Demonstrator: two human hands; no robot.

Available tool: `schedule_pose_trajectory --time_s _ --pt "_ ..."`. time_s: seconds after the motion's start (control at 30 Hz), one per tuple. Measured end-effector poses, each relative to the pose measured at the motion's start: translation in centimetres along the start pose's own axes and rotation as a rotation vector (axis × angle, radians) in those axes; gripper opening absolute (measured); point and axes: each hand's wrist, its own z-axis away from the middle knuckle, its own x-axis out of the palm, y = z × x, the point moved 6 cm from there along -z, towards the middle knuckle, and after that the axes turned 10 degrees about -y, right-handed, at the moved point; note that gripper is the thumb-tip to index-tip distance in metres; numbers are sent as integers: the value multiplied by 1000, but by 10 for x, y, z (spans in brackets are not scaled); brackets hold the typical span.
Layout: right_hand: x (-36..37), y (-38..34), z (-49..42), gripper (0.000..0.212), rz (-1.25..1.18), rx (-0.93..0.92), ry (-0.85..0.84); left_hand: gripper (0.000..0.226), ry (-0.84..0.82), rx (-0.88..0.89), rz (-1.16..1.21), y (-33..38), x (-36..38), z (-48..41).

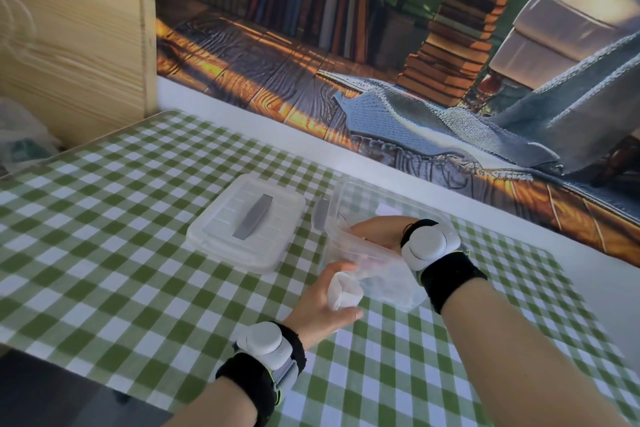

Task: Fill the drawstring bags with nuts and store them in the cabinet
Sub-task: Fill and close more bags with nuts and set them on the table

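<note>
The left hand (320, 305) is clenched round the bag (344, 291) beside the tub (381, 192), presumably for filling. The right hand's (377, 232) grip inside cannot be told.

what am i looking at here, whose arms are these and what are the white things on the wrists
No machine here: a person works with bare hands, and this one picture comes from a camera worn on their head, looking down. The white pucks on black wristbands are probably trackers; I can't confirm. On the green checked tablecloth a clear lid with a grey handle lies beside an open clear plastic container. The left hand grips a small white drawstring bag near the container. The right hand reaches into the container; blur hides what, if anything, it holds. The books and armchair behind are a printed backdrop.
</note>
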Motion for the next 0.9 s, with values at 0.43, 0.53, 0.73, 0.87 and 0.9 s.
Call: schedule_pose_trajectory --time_s 0.43,0.53,0.73,0.87,0.9 --pt "21 17 0 28 -908 229 -259 61 -5 -14 1 -3 1 -1" --pt "21 20 -2 23 -918 224 -276 59 -8 -11 1 -2 0 0" --pt "11 21 -2 13 -705 196 -133 58 -7 -21 4 -2 0 -1" --pt "10 20 -6 12 -604 167 -103 56 -11 -20 7 -3 0 -1" --pt "12 22 -6 11 -659 171 -114 56 -12 -22 7 -3 1 -1"
